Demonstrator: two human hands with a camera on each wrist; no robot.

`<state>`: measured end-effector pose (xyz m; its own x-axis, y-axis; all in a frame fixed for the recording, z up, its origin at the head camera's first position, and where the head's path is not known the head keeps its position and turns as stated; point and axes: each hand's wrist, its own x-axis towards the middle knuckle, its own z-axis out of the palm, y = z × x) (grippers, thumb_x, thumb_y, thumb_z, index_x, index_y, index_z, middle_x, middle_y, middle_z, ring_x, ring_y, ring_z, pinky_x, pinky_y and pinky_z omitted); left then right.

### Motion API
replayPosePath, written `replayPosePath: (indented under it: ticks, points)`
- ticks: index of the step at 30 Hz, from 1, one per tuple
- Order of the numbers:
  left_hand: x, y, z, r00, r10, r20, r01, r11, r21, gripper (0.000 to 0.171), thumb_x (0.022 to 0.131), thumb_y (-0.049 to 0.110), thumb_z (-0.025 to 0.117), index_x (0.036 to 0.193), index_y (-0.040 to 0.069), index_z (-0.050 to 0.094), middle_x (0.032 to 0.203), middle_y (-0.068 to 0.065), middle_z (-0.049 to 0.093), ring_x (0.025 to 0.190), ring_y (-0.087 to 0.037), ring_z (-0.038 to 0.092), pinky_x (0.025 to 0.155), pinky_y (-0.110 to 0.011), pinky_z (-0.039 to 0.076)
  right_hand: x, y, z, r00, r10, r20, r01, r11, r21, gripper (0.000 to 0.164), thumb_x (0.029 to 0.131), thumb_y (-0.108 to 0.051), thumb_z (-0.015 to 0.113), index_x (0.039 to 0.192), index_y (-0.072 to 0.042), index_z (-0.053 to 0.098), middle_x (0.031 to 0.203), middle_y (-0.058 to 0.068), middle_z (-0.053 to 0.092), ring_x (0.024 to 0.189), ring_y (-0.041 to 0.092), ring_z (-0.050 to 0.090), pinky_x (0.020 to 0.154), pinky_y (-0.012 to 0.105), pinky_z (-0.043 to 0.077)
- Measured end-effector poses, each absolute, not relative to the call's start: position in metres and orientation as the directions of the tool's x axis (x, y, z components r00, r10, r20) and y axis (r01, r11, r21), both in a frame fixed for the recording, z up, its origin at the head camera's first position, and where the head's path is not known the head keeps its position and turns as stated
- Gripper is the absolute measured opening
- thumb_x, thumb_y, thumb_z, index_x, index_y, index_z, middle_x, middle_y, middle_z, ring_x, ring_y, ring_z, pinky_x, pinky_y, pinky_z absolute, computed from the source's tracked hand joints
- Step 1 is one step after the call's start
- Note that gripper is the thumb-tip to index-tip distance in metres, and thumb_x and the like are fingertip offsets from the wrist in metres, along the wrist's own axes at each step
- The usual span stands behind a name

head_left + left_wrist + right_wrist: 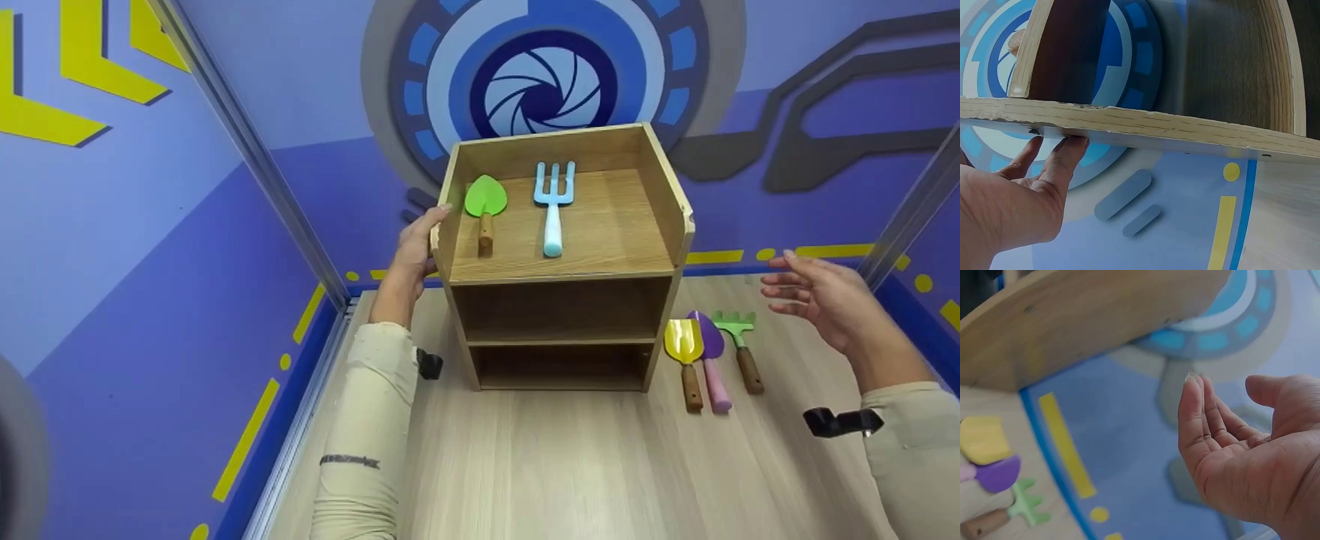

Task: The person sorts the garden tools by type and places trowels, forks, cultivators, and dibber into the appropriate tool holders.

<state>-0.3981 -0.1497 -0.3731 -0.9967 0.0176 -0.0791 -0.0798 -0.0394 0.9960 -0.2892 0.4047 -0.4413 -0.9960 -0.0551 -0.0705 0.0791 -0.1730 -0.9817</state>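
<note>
Has R hand (825,304) in the air, nothing in it, fingers loosely bent, thumb apart. Rests L hand (409,255) w/ fairly straight fingers on outer face of left side panel (1185,129) of shelf unit (615,217).

Nearest R hand: green rake (745,361), on table (555,457), left of hand & lower, slightly toward the body. Long axis roughly fore-aft: tines away, handle end near person & a bit right. Far closer to R than L.

Count, tbl right of unit: 1 green rake, 1 purple shovel (714,379), 1 yellow shovel (684,341) partly over the purple blade. Count, top board: 1 green trowel (486,202) at left, 1 blue fork (553,217) mid. Total: 5 tools, 1 unit, 3 levels.
</note>
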Motion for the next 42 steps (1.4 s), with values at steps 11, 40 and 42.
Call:
replayPosePath:
  ticks: [11, 40, 42]
  points:
    - [-0.398, -0.153, -0.372, -0.997, 0.020, -0.076, -0.077, -0.031, 0.997, 0.074, 0.092, 0.058, 0.067, 0.151, 0.014, 0.058, 0.144, -0.016, 0.065, 0.125, -0.027, 0.066, 0.103, -0.044, 0.058, -0.290, 0.417, -0.490, -0.973, -0.065, -0.222, 0.228, -0.098, -0.969, 0.023, 0.112, -0.042, 0.053, 0.106, -0.031, 0.073, 0.100, -0.014, 0.077, 0.093, 0.005, 0.074, 0.082, 0.024, 0.062]
    - [-0.397, -0.149, -0.371, -0.998, 0.015, -0.064, -0.064, -0.045, 0.997, 0.071, 0.093, 0.055, 0.066, 0.150, 0.013, 0.059, 0.144, -0.015, 0.065, 0.123, -0.025, 0.065, 0.106, -0.046, 0.054, -0.285, 0.415, -0.577, -0.862, 0.172, -0.477, 0.478, -0.039, -0.878, 0.044, 0.106, -0.043, 0.064, 0.135, -0.011, 0.053, 0.088, -0.019, 0.069, 0.089, 0.001, 0.067, 0.083, 0.023, 0.061]
    - [-0.397, -0.150, -0.371, -0.998, 0.013, -0.062, -0.063, -0.045, 0.997, 0.071, 0.093, 0.055, 0.066, 0.150, 0.013, 0.059, 0.144, -0.015, 0.065, 0.123, -0.025, 0.064, 0.105, -0.046, 0.054, -0.284, 0.412, -0.583, -0.860, 0.210, -0.465, 0.474, -0.005, -0.880, 0.045, 0.106, -0.042, 0.064, 0.134, -0.009, 0.054, 0.088, -0.019, 0.067, 0.088, 0.000, 0.066, 0.082, 0.022, 0.060]
